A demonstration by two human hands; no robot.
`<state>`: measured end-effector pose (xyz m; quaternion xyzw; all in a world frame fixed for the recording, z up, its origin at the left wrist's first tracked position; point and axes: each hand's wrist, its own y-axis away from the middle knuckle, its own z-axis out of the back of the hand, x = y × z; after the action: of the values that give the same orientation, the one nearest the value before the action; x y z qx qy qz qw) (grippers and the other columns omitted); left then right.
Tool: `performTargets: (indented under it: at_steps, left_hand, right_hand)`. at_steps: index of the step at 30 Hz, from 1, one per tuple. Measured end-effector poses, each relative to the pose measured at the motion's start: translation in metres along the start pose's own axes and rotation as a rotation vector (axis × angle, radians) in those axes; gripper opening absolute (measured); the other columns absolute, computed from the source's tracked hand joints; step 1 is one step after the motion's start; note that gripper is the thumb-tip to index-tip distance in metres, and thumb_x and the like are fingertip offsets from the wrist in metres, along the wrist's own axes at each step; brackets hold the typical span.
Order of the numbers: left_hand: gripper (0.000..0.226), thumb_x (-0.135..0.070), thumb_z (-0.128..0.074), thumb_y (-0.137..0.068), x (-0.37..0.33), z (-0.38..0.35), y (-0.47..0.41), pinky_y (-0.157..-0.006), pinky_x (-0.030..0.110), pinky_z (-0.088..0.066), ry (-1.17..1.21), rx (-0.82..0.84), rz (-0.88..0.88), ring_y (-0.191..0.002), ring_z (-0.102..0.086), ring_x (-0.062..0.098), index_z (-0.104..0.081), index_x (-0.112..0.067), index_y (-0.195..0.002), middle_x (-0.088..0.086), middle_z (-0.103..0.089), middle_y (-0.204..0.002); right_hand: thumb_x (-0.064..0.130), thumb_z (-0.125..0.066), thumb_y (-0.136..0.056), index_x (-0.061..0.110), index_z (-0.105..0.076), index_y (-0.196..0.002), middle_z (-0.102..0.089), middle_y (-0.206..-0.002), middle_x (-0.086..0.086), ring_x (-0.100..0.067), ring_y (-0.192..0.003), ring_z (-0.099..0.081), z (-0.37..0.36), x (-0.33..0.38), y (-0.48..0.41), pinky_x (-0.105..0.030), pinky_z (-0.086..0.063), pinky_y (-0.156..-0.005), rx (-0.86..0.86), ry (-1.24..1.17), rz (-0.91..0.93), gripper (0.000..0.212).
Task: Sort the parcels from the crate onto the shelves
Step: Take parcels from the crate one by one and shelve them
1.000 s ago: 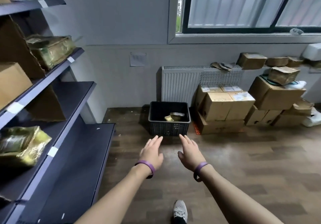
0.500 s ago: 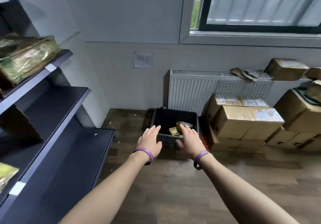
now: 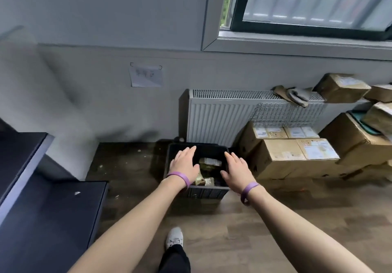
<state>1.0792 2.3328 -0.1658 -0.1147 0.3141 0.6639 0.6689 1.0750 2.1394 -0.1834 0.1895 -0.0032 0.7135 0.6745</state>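
L hand point(image 3: 184, 164) & R hand point(image 3: 236, 172) hover over the black crate point(image 3: 203, 192) on the floor point(image 3: 275, 230) at 12 o'clock, each grip apart w/ fingers straight, holding nothing. The parcels point(image 3: 210, 162) lie inside it; shelves point(image 3: 53, 209) at 9 o'clock.

A white radiator point(image 3: 220, 120) stands against the grey wall below a window point(image 3: 314, 3). A sheet of paper point(image 3: 146, 75) hangs on the wall to its left. What may be gloves point(image 3: 293, 95) lie on top of the radiator. Stacked cardboard boxes point(image 3: 292, 156) sit on the wooden floor point(image 3: 297, 219) at its right end, with a wire grid point(image 3: 286, 113) behind them.
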Motion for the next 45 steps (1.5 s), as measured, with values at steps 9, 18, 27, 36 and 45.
performTargets:
  at_steps: [9, 18, 27, 36, 45]
  left_hand:
    - [0.061, -0.023, -0.046, -0.095, -0.014, 0.027, -0.137, -0.118, 0.041, -0.020, -0.032, 0.106, -0.073, -0.147, -0.014, 0.019, -0.021, -0.024, -0.151, 0.000, -0.022, -0.158]
    - [0.062, -0.022, -0.047, -0.095, -0.018, 0.005, -0.232, -0.118, 0.041, -0.021, -0.051, 0.169, 0.040, -0.146, -0.015, 0.019, -0.021, -0.022, -0.151, 0.000, -0.022, -0.158]
    - [0.060, -0.020, -0.047, -0.096, -0.022, -0.053, -0.319, -0.116, 0.040, -0.025, -0.050, 0.203, 0.220, -0.144, -0.020, 0.019, -0.023, -0.021, -0.151, 0.000, -0.025, -0.157]
    - [0.059, -0.020, -0.046, -0.097, 0.050, -0.186, -0.429, -0.117, 0.042, -0.024, -0.047, 0.319, 0.220, -0.146, -0.018, 0.018, -0.021, -0.023, -0.151, -0.001, -0.022, -0.158]
    - [0.061, -0.020, -0.045, -0.096, 0.201, -0.392, -0.513, -0.118, 0.040, -0.021, -0.192, 0.449, 0.174, -0.147, -0.014, 0.019, -0.018, -0.024, -0.151, 0.002, -0.017, -0.159]
  right_hand:
    - [0.024, -0.048, -0.094, 0.008, -0.018, -0.152, -0.026, -0.157, -0.009, -0.023, -0.148, -0.015, 0.032, -0.008, -0.112, -0.037, -0.012, -0.120, -0.017, 0.006, -0.048, 0.067]
    - [0.024, -0.045, -0.094, 0.010, -0.017, -0.152, -0.024, -0.158, -0.011, -0.026, -0.147, -0.017, 0.023, -0.057, -0.216, -0.038, -0.013, -0.120, 0.128, 0.003, -0.027, 0.066]
    - [0.024, -0.046, -0.094, 0.008, -0.017, -0.152, -0.024, -0.157, -0.012, -0.027, -0.147, -0.017, -0.015, -0.114, -0.317, -0.040, -0.015, -0.119, 0.339, 0.013, 0.071, 0.067]
    - [0.023, -0.047, -0.094, 0.011, -0.018, -0.152, -0.026, -0.156, -0.013, -0.032, -0.143, -0.024, -0.150, -0.180, -0.407, -0.042, -0.022, -0.117, 0.396, -0.043, -0.059, 0.065]
    - [0.019, -0.047, -0.094, 0.011, -0.018, -0.151, -0.022, -0.155, -0.014, -0.037, -0.139, -0.027, -0.390, -0.247, -0.474, -0.041, -0.028, -0.113, 0.454, -0.082, -0.137, 0.064]
